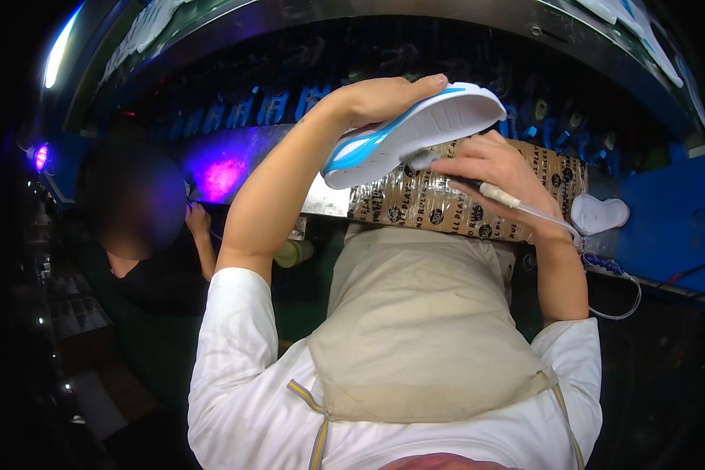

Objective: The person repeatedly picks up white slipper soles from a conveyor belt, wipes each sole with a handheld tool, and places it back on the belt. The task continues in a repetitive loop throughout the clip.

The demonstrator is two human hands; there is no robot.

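Observation:
A white shoe sole with bright blue trim along its side is held tilted over the bench. My left hand grips it from the far left, with the thumb lying along its upper edge; the other fingers are hidden behind it. In my right hand is a brush, its pale handle joined to a thin clear tube that runs down past the wrist. The brush head is close under the sole's lower edge; whether it touches cannot be told.
Printed brown cardboard under clear wrap covers the bench. A small white heart-shaped piece lies right, beside a blue panel and a looped cable. Blue holders line the far side. A co-worker's hand is at left near purple light.

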